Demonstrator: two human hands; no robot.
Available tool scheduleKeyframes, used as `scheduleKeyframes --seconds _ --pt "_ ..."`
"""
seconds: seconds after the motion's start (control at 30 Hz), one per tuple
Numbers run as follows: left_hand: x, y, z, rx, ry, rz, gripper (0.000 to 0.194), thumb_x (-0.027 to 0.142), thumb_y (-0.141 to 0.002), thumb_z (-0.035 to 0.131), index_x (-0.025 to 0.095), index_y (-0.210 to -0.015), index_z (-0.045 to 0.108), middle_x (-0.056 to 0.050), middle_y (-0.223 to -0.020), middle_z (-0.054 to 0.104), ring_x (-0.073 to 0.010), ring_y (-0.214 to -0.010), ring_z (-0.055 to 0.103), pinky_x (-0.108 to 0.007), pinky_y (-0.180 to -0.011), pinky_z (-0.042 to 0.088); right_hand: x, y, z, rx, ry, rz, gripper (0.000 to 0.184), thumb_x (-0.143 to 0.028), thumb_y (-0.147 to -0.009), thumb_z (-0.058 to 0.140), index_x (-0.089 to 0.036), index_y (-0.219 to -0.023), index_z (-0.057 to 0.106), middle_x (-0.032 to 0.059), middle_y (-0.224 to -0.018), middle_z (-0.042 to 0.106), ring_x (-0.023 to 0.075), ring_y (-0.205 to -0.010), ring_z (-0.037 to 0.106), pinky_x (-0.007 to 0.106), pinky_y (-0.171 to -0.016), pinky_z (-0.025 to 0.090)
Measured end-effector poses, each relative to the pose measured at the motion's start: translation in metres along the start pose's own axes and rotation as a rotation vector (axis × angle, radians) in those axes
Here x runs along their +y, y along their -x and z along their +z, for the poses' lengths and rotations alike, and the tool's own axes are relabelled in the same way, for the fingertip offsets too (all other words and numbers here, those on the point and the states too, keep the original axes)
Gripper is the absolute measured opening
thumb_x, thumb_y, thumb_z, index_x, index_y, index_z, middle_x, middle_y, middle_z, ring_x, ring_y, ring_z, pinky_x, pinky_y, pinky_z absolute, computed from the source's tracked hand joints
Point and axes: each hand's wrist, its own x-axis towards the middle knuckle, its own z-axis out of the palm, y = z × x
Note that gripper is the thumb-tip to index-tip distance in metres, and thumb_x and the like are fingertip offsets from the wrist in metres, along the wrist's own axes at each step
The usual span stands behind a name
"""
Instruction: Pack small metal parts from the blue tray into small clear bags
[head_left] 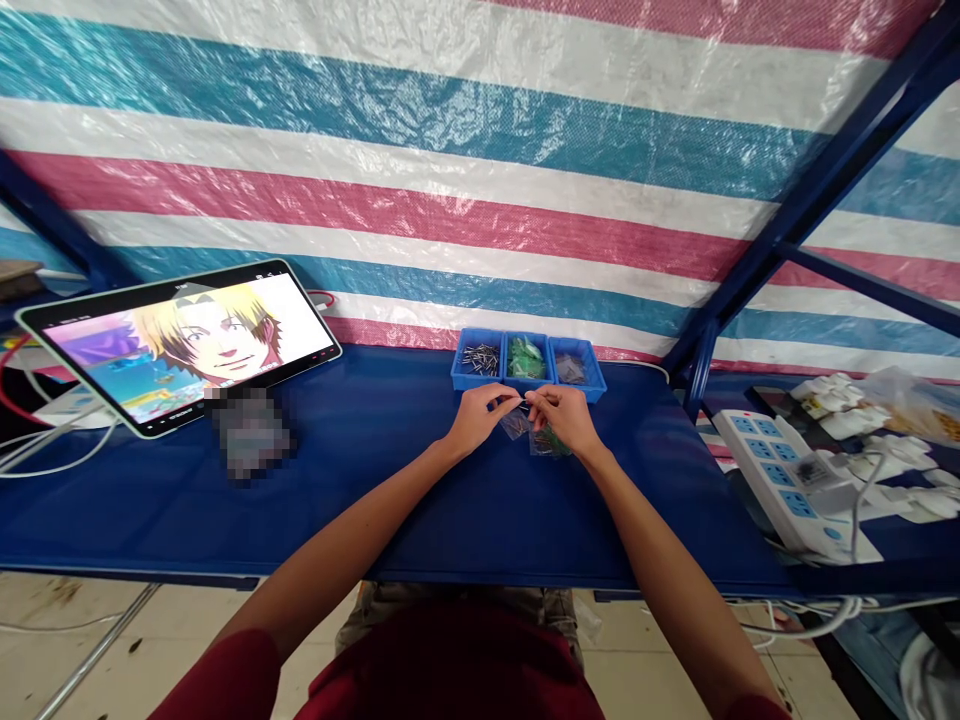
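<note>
Over the blue table, my left hand (pixel 480 415) and my right hand (pixel 564 415) meet with fingers pinched together. Between and just below the fingertips hangs a small clear plastic bag (pixel 514 424), apparently gripped at its top edge by both. Beneath my right hand lies another clear bag (pixel 547 442) with something green and small metal pieces in it, partly covered by the hand. Right behind my hands stand three joined blue bins: the left bin (pixel 466 381) contains metal screws, the middle bin (pixel 526 384) green packets, the right bin (pixel 596 378) clear bags.
A tablet (pixel 217 345) showing a cartoon leans at the left, with a blurred-out item (pixel 253 435) before it. White power strips (pixel 787 480) and chargers sit at the right beyond a blue metal frame (pixel 787 210). Striped sheeting (pixel 450 200) hangs behind the table (pixel 360 430).
</note>
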Motion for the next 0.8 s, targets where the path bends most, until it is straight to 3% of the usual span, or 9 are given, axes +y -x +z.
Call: scheduleKeyframes --seconds 0.13,0.23,0.57,0.7,0.8 --pt "0.0011 -0.0009 -0.0015 0.028 -0.002 -0.053 0.030 0.040 -0.090 0.054 0.015 -0.083 0.069 -0.005 -0.081 0.071 -0.0149 -0.071 0.064 -0.025 -0.069 0.049 -0.0018 0.0009 0.0007 0.028 -0.013 -0.083 0.028 -0.047 -0.078 0.065 -0.020 -0.083 0.065 0.0024 -0.065 0.068 0.0186 -0.055 0.066 0.030 -0.055 0.054" --pt "0.0020 -0.0003 -0.0014 0.033 0.018 -0.078 0.035 0.042 -0.091 0.051 0.014 -0.078 0.069 -0.004 -0.074 0.069 -0.0145 -0.067 0.063 -0.025 -0.067 0.050 -0.0033 0.0016 0.0010 0.047 -0.012 -0.106 0.023 -0.043 -0.079 0.064 -0.020 -0.080 0.065 0.0028 -0.065 0.068 0.0197 -0.059 0.068 0.031 -0.060 0.054" --pt "0.0023 0.0015 0.0052 0.158 0.197 -0.098 0.027 0.041 -0.082 0.066 0.016 -0.088 0.073 -0.007 -0.089 0.074 -0.0190 -0.077 0.068 -0.030 -0.071 0.055 0.0007 0.0013 0.0031 0.008 0.078 -0.120 0.029 -0.045 -0.088 0.052 -0.020 -0.073 0.059 0.0003 -0.060 0.063 0.0152 -0.049 0.060 0.027 -0.053 0.048" --pt "0.0035 0.0010 0.0050 0.109 0.284 -0.117 0.029 0.043 -0.088 0.057 0.016 -0.094 0.065 -0.009 -0.098 0.073 -0.0190 -0.085 0.069 -0.029 -0.072 0.055 0.0012 0.0010 0.0010 0.084 0.227 -0.104 0.034 -0.045 -0.090 0.049 -0.020 -0.069 0.061 -0.0002 -0.055 0.062 0.0145 -0.045 0.058 0.027 -0.054 0.046" --pt "0.0050 0.0015 0.0045 0.056 0.358 -0.135 0.028 0.044 -0.092 0.049 0.016 -0.099 0.054 -0.009 -0.096 0.072 -0.0157 -0.076 0.069 -0.024 -0.061 0.052 0.0002 0.0008 -0.0020 0.174 0.295 -0.104 0.034 -0.043 -0.090 0.048 -0.019 -0.071 0.063 -0.0003 -0.053 0.062 0.0148 -0.045 0.057 0.027 -0.055 0.045"
